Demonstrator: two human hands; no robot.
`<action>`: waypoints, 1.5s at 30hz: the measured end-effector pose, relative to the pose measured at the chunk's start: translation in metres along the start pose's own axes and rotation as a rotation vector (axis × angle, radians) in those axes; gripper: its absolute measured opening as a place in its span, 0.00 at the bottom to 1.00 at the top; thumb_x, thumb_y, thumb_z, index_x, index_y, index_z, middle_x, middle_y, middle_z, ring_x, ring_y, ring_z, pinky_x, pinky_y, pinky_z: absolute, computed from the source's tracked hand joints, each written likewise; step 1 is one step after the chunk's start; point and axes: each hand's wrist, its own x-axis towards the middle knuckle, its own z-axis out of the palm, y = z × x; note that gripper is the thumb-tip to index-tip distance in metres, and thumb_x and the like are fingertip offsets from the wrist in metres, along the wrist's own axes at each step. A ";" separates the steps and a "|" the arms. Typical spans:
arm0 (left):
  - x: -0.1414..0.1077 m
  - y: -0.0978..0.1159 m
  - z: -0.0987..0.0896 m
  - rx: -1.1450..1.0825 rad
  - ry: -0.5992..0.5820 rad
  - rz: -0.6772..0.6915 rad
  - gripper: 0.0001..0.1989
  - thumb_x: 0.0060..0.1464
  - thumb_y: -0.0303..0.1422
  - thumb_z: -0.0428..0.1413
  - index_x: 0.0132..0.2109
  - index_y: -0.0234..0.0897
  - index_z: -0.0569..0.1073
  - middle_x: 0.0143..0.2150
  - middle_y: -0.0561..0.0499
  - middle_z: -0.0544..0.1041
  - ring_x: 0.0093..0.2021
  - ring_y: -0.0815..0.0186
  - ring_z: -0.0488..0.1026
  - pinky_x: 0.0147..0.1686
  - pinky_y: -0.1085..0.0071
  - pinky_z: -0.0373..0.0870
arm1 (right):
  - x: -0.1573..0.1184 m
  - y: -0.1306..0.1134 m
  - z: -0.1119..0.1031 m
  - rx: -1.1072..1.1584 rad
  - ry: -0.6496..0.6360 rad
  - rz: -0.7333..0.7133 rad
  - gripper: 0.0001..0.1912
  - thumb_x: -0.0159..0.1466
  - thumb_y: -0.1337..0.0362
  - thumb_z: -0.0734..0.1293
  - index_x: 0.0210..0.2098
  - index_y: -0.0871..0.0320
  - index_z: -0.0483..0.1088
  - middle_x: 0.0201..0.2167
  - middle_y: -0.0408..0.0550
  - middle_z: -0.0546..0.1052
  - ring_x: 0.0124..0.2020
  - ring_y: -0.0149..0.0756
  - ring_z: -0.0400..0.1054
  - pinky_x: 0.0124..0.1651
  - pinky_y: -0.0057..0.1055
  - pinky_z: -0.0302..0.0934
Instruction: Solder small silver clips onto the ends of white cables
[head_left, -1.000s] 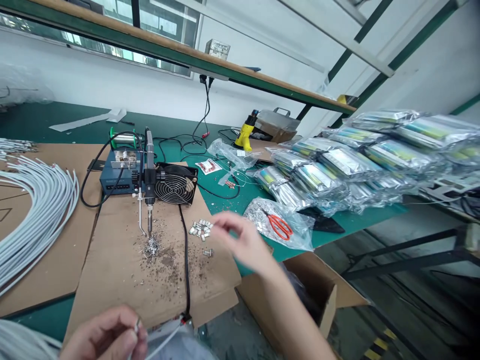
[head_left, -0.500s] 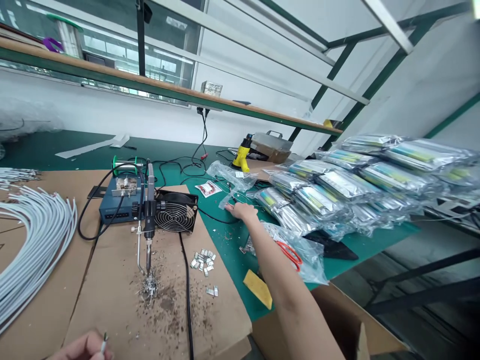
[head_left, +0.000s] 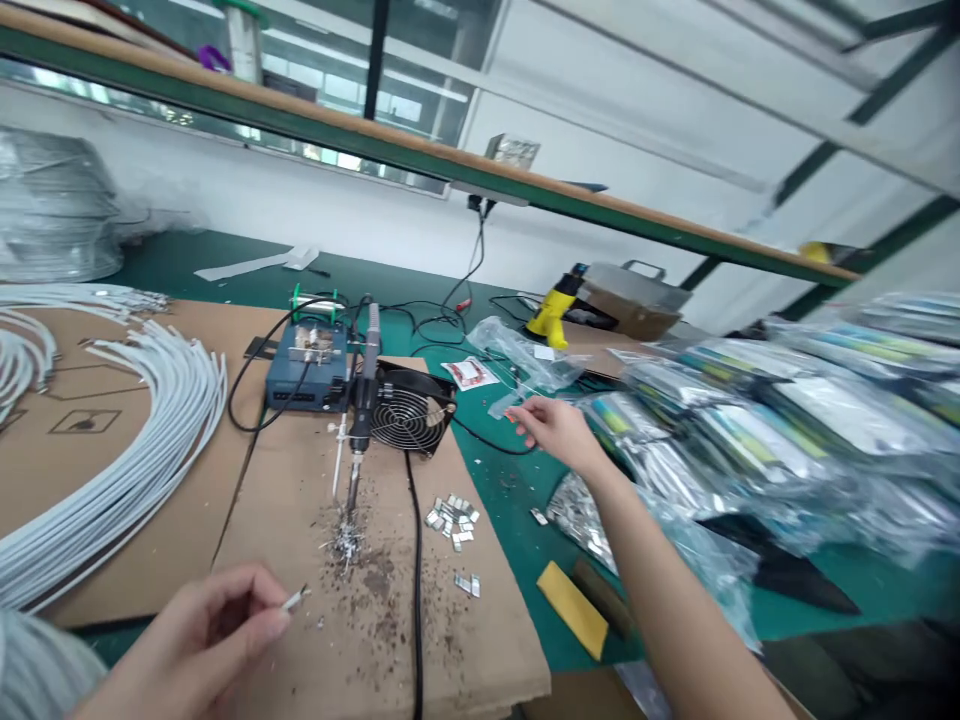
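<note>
two hands are out over the counter (head_left: 187, 265), and the soldering iron (head_left: 358, 420), standing tip-down in its holder in front of the small fan (head_left: 409, 415), is the thing to place them by.

well to the near left of the iron, the left hand (head_left: 195, 645) has thumb and forefinger pinched tight on the end of a thin white wire (head_left: 295, 599), whose bare tip pokes out toward the iron. that grip is closed on the wire and nothing else. further left of the iron lies a big sheaf of white cables (head_left: 127, 450) on brown cardboard (head_left: 300, 540).

just to the near right of the iron sits a little heap of metal clips (head_left: 452, 512). further right, beyond the fan, the right hand (head_left: 551, 428) hovers over the green surface, fingers loosely curled, with something small and reddish at the fingertips; whether it truly has hold of it i cannot tell, the picture is too blurred there. a clear plastic bag (head_left: 525, 352) lies just past that hand.

what worries me: the iron is likely hot and the black cord (head_left: 415, 560) runs right beside it, so a forearm swinging back could brush the tip or snag the cord. the wire end is tiny and could slip from the pinch. solder crumbs litter the cardboard under the iron, easy to drag about with a sleeve.
</note>
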 end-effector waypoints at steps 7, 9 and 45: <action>0.039 0.034 -0.015 0.232 -0.184 -0.062 0.23 0.43 0.51 0.56 0.37 0.35 0.70 0.19 0.61 0.62 0.13 0.77 0.50 0.11 0.79 0.43 | -0.084 -0.063 0.039 0.723 -0.167 -0.158 0.20 0.55 0.49 0.73 0.36 0.59 0.70 0.27 0.46 0.75 0.26 0.34 0.72 0.31 0.30 0.71; 0.050 0.043 -0.012 0.238 -0.207 -0.102 0.26 0.41 0.52 0.56 0.38 0.34 0.70 0.20 0.60 0.64 0.14 0.77 0.52 0.11 0.79 0.46 | -0.100 -0.081 0.056 0.831 -0.326 -0.093 0.18 0.54 0.53 0.74 0.34 0.60 0.71 0.25 0.45 0.75 0.24 0.31 0.71 0.29 0.27 0.70; 0.059 0.050 0.001 0.104 -0.286 -0.060 0.14 0.49 0.43 0.56 0.34 0.35 0.72 0.18 0.63 0.59 0.12 0.78 0.50 0.09 0.80 0.46 | -0.113 -0.121 0.117 1.278 -0.680 0.180 0.16 0.51 0.59 0.77 0.31 0.61 0.72 0.24 0.46 0.79 0.17 0.24 0.67 0.21 0.21 0.63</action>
